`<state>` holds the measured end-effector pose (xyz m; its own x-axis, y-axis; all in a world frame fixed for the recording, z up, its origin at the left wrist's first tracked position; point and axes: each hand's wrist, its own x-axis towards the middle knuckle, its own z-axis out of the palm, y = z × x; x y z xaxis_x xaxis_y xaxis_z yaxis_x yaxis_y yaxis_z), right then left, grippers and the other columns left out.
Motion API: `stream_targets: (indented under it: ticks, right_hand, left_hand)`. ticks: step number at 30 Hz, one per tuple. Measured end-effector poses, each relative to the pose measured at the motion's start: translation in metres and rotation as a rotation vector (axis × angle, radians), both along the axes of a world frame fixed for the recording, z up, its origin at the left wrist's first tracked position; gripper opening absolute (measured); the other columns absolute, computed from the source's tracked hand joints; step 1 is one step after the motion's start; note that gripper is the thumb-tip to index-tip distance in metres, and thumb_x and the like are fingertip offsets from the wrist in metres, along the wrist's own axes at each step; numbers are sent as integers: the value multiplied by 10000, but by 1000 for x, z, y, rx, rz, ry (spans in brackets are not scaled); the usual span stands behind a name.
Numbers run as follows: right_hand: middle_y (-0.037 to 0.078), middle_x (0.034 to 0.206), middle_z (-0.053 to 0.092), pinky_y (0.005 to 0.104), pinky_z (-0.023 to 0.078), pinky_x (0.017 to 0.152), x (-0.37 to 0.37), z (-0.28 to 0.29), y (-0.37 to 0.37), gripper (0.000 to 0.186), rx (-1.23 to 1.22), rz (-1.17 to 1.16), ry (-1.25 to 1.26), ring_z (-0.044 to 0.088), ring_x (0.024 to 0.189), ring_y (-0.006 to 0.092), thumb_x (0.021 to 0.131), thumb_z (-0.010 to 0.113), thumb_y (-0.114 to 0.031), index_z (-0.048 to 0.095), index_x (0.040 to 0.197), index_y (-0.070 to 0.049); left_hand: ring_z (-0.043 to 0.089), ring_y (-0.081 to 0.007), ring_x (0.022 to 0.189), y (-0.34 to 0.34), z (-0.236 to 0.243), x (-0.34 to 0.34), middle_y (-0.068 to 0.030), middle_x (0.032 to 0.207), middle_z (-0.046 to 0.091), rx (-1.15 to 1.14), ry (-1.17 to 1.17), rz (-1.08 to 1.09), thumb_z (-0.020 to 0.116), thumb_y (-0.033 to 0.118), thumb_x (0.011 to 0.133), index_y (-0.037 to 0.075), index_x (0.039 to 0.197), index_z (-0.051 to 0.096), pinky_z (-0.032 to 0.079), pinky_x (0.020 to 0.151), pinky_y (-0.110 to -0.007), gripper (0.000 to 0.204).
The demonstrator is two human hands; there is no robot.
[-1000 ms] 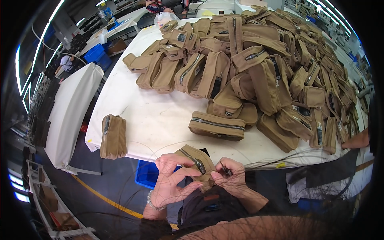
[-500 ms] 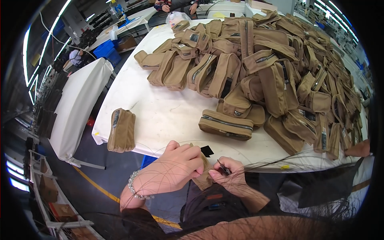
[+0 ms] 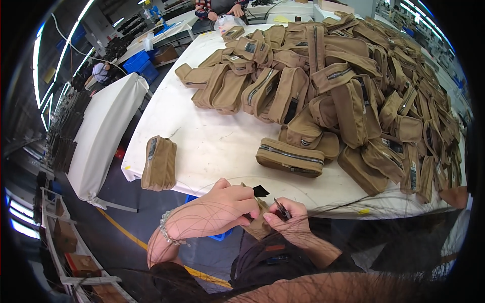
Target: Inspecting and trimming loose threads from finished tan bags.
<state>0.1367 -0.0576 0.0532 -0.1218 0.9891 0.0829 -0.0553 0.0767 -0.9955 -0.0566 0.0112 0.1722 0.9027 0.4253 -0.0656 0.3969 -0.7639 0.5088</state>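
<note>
Over the near table edge, my left hand (image 3: 222,211) is closed on a tan fabric pouch (image 3: 259,229), its fingers pinching the upper left side. A beaded bracelet circles that wrist. My right hand (image 3: 294,223) holds small dark thread snips (image 3: 283,209), the tips pointing up, and its thumb and fingertips lie against the pouch's right side. Much of the pouch is hidden by my hands. A small black patch (image 3: 260,191) shows just beyond it. One finished-looking tan pouch (image 3: 159,164) with a zip stands alone to the left.
A large heap of tan pouches (image 3: 348,111) covers the right and far parts of the white table (image 3: 217,146). One zipped pouch (image 3: 289,157) lies nearest me. Another person's hand (image 3: 453,197) is at the right edge. A blue bin (image 3: 220,235) shows beneath the table.
The view has shifted slightly, so the table sits a little further right. My left fingers have moved a little on the pouch. The snips remain in my right hand.
</note>
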Motion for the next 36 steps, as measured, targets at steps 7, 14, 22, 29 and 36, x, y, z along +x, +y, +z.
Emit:
stream_targets:
  ticks: [7,14,22,29,36]
  right_hand:
    - [-40,650,535,201,358,518,1,-1,2,141,-21,-30,61,408,587,18,852,692,-90,580,809,-16]
    - [-40,642,521,207,356,516,2,-3,3,154,-21,-56,63,400,586,23,852,694,-99,576,803,-13]
    - [-29,657,544,201,373,524,5,-1,7,160,15,-39,55,428,591,23,856,695,-117,585,817,-8]
    - [-21,689,563,199,388,536,10,3,12,177,-7,-6,51,441,602,22,847,715,-121,586,863,-2]
    - [97,765,620,307,469,585,37,20,28,273,252,-87,-225,586,622,201,816,734,-259,601,880,-30]
  left_hand:
    - [532,-161,898,-2,1,5,-9,878,494,74,56,-1,602,137,825,136,884,538,345,792,-318,87]
    - [528,-171,911,-4,1,7,-27,908,502,86,79,32,540,148,856,117,900,519,358,797,-312,58]
    - [500,-198,890,-5,-11,5,-44,947,479,154,55,40,558,118,839,115,912,506,354,788,-319,89]
    - [491,-77,856,0,-37,-3,-32,875,535,-191,-211,179,442,147,992,29,1045,504,439,759,-217,143]
    - [546,-310,796,7,-28,1,-119,994,489,18,-216,171,618,-13,788,9,906,503,467,690,-369,167]
